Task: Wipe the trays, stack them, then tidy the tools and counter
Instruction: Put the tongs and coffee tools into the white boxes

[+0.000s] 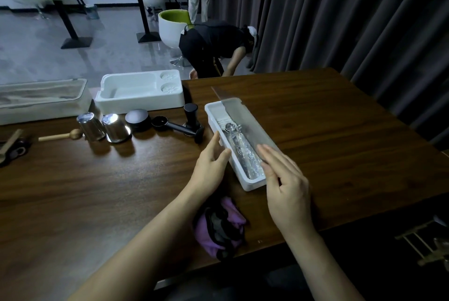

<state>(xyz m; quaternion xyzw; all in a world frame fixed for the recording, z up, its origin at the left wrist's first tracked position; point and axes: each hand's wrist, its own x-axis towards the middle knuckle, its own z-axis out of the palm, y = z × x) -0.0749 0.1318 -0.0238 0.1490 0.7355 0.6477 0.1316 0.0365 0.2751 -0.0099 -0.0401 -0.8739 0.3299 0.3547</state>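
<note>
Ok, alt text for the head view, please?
Two bare hands touch a long white box on a wooden table: left hand against its side, right hand flat on its translucent lid. A purple cloth lies nearer the person; steel cups stand further left.

Glossy wood table (315,130) — shiny metal cups (104,126), white plastic box (252,182).

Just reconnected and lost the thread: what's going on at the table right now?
A person is working at a long white box of metal tools on the wooden table. The left hand steadies the box's side, and the right hand lies flat on the translucent lid, which sits askew and not closed. The purple cloth lies unused by the near edge. Two steel cups and a black tamper are out on the table.
</note>
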